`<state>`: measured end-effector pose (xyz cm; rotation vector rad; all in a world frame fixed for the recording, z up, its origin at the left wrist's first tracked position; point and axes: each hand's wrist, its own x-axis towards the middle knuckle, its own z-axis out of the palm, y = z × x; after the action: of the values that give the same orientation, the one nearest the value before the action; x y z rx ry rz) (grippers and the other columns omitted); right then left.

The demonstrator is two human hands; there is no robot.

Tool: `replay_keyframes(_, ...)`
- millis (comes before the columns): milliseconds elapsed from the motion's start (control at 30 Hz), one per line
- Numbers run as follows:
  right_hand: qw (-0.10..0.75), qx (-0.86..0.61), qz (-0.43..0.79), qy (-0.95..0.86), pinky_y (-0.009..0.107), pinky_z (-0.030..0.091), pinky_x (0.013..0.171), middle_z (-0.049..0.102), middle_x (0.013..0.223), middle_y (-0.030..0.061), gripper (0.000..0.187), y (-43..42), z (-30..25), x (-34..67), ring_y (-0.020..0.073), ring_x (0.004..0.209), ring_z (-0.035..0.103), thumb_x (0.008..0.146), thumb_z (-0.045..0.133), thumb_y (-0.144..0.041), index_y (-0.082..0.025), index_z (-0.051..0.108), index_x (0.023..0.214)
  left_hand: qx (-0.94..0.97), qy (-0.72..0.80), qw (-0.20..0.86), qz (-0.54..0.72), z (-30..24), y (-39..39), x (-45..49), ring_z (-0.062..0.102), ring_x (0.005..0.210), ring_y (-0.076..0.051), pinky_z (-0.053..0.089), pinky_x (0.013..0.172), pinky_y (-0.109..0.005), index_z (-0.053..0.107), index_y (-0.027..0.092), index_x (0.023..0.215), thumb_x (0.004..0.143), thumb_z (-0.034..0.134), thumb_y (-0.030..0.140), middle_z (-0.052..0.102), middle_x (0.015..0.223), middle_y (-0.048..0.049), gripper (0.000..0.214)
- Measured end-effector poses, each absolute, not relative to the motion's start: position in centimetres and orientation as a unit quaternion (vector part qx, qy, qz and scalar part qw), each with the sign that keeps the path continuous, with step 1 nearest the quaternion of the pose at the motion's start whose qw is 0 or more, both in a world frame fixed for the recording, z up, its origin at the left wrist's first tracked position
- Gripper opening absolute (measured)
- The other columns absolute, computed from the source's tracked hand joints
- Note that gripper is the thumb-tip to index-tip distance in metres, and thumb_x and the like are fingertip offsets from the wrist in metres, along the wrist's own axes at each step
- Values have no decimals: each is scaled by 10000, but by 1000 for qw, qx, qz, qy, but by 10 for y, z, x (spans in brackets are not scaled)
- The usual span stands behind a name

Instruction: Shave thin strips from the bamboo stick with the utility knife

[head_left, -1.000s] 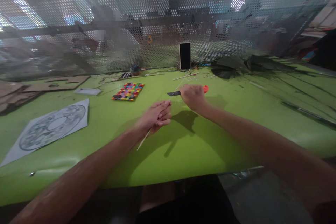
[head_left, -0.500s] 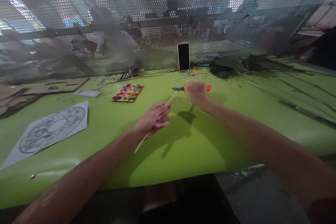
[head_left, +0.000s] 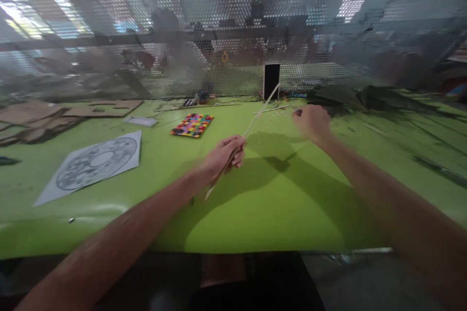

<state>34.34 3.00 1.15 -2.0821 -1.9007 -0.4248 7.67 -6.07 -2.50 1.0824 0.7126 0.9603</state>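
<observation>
My left hand (head_left: 228, 155) is closed around a thin pale strip (head_left: 260, 112), which looks like split bamboo or cane. The strip slants across the palm; its long end points up and away in front of the phone, and its short end sticks out below the wrist. Farther right, my right hand (head_left: 313, 122) is wrapped around a knife (head_left: 298, 112). Only a small dark part of the knife shows at the fist, and its orange handle is hidden now. The two hands are apart, and the knife does not touch the strip.
On the green table (head_left: 233, 223) lie a colourful woven square (head_left: 192, 125), a printed ring-pattern sheet (head_left: 120, 155), cardboard pieces (head_left: 32, 114) and a small white tray (head_left: 140, 121). A phone (head_left: 271, 80) leans on the perforated metal screen (head_left: 233, 48). Dark leafy material (head_left: 339, 97) lies back right.
My right hand has moved away from the strip with the knife turned. A longer length of strip now rises from my left hand. The view has shifted left.
</observation>
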Motion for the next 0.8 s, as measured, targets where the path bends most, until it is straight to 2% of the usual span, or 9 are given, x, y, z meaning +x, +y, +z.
replay_keyframes(100,163,-736,-103,-648,321,362,635,719,862,200,349,43,12,357,265,768,630,888,523,-320,-107,771,1010,500,339,663,443,-23,-51,71,333,356,-30,384,420,-165,493,160,646,923,626,377,359,434,92,375)
replay_keyframes(267,166,-677,-50,-715,301,387,620,688,760,111,227,44,7,354,246,726,625,858,555,-306,-172,739,856,502,349,610,504,-24,-33,57,314,337,-49,369,396,-174,583,180,900,918,627,363,357,431,124,188)
replay_keyframes(333,169,-651,-45,-738,293,379,618,689,773,94,161,42,5,351,222,721,614,837,573,-263,-177,709,825,520,349,590,510,-27,-25,50,332,346,-51,413,427,-187,591,173,869,923,611,335,366,427,114,172)
replay_keyframes(433,184,-633,-31,-751,285,380,615,705,840,76,128,44,0,354,205,737,611,796,613,-229,-185,692,887,533,378,548,523,-31,-13,39,405,394,-53,459,473,-200,587,160,776,891,631,286,447,472,77,176)
replay_keyframes(500,185,-637,-19,-748,288,395,620,711,872,74,208,49,-3,361,210,746,614,765,646,-231,-185,691,963,537,407,516,528,-32,-6,33,430,412,-53,465,477,-201,589,153,737,871,643,280,474,495,61,192)
replay_keyframes(600,178,-638,-12,-749,307,436,670,718,952,98,333,56,-7,373,234,805,632,744,662,-229,-171,682,1071,551,443,472,527,-33,1,27,381,375,-51,451,450,-204,575,155,701,876,624,304,416,443,75,234)
replay_keyframes(700,183,-640,-14,-746,323,459,730,713,1076,124,365,59,-11,383,258,897,642,754,650,-234,-170,676,1113,557,462,445,528,-36,7,22,354,353,-57,431,419,-199,563,171,778,884,607,337,371,425,103,202)
replay_keyframes(800,176,-673,12,-719,303,448,694,728,1016,110,273,60,-13,394,243,851,652,787,632,-260,-178,700,1039,551,485,422,532,-40,12,18,355,338,-60,423,408,-190,531,195,853,870,615,332,367,429,126,162)
